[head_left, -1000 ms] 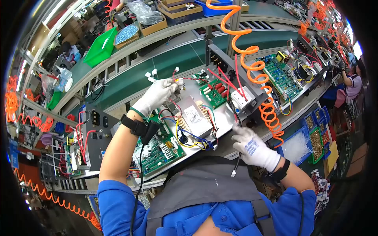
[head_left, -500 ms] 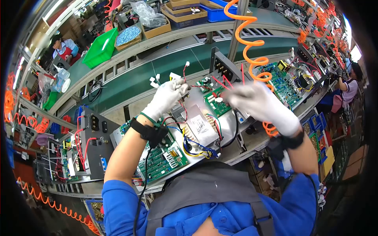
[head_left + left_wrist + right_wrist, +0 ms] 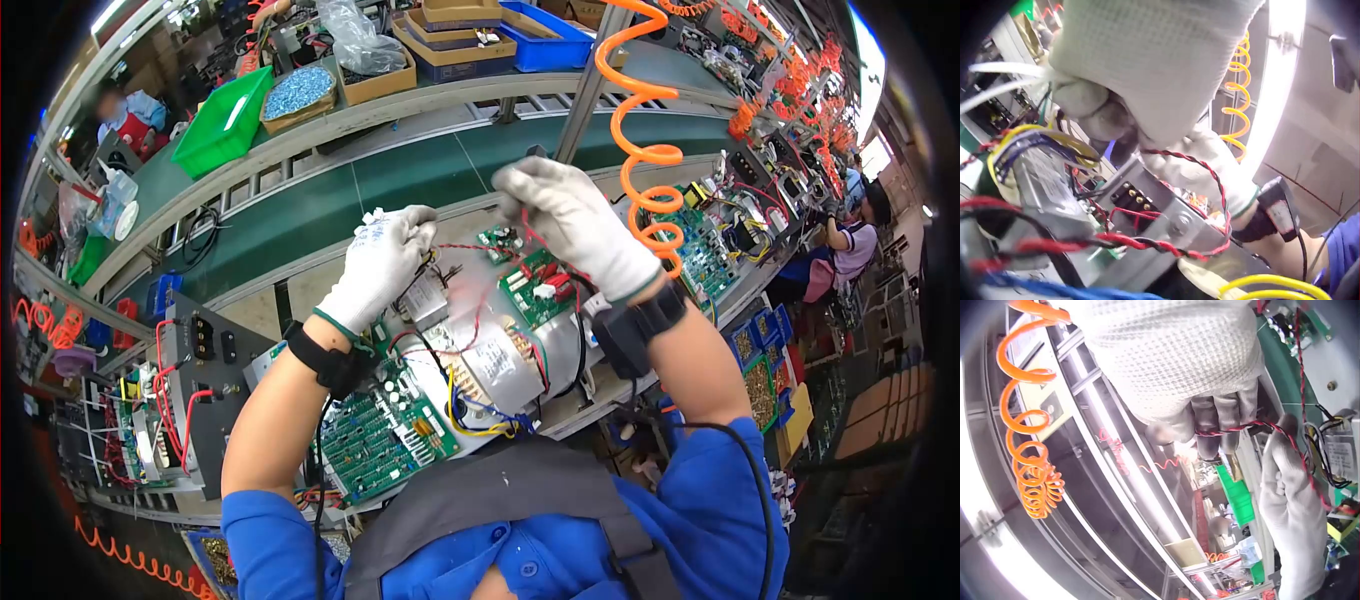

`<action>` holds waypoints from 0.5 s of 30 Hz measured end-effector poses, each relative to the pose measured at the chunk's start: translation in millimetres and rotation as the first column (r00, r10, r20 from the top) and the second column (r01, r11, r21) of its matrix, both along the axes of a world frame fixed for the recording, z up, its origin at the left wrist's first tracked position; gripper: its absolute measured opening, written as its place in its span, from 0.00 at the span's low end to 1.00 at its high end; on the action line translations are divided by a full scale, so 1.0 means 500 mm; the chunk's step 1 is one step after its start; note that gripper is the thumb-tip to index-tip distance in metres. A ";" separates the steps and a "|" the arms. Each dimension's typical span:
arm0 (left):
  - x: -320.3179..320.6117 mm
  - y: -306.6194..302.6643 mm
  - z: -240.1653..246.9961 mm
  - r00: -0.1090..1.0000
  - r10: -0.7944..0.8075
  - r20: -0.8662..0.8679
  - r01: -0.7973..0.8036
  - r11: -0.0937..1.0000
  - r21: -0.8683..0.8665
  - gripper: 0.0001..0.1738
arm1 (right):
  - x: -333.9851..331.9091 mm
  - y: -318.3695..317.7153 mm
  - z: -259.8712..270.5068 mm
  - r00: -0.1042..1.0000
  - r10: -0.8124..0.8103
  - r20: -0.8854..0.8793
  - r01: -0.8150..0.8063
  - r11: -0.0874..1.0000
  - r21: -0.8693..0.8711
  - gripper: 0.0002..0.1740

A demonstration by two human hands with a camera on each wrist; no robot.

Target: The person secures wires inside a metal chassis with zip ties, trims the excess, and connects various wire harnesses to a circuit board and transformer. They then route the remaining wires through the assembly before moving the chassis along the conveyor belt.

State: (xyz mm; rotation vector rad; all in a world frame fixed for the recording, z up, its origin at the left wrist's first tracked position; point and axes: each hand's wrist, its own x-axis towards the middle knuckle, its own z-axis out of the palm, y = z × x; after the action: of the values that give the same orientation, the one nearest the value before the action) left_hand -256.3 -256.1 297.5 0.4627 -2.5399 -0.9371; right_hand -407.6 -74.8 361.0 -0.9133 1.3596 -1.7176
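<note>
Probably light and limp; best held near its end: twisted wire (image 3: 1229,430) | pinching it closed with right hand (image 3: 575,220) | curling left hand (image 3: 375,265), cannot tell round what

Orange coil (image 3: 655,153) cut off at top, bkgd person (image 3: 132,125) blurred, label txt (image 3: 494,362) too sm.

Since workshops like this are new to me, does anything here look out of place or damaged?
Nothing looks spilled or damaged. The twisted red-and-black wire arches loosely, which looks odd, but the right hand pinches it, so that seems deliberate.
</note>
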 end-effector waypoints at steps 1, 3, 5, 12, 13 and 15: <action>-0.010 0.006 0.015 1.000 0.004 -0.005 -0.004 1.000 -0.003 0.21 | -0.004 0.011 0.001 1.000 -0.012 0.025 0.012 1.000 0.020 0.13; -0.032 0.034 0.046 0.927 -0.015 0.375 0.114 0.963 -0.244 0.26 | -0.013 0.023 0.003 0.985 -0.087 -0.151 0.114 0.978 0.175 0.10; -0.066 0.044 0.030 0.883 -0.100 0.458 0.302 0.869 -0.392 0.25 | -0.006 0.027 0.013 0.974 -0.072 -0.213 0.132 0.950 0.284 0.09; -0.103 0.042 0.022 0.812 -0.072 0.579 0.294 0.907 -0.301 0.12 | -0.004 0.036 0.019 0.964 0.106 -0.244 -0.053 0.975 0.214 0.15; -0.094 0.028 0.024 0.819 -0.063 0.571 0.288 0.905 -0.313 0.12 | -0.006 0.036 0.017 0.965 0.111 -0.239 -0.057 0.973 0.223 0.15; -0.065 -0.012 0.008 0.964 -0.015 0.267 0.111 0.930 -0.349 0.13 | -0.009 0.035 0.014 0.960 0.126 -0.249 -0.073 0.974 0.212 0.15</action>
State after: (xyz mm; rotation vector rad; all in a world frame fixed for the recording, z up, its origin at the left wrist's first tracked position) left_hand -288.7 -262.1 301.7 0.4140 -2.8969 -0.4273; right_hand -412.0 -57.3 367.9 -1.1001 1.5971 -1.3892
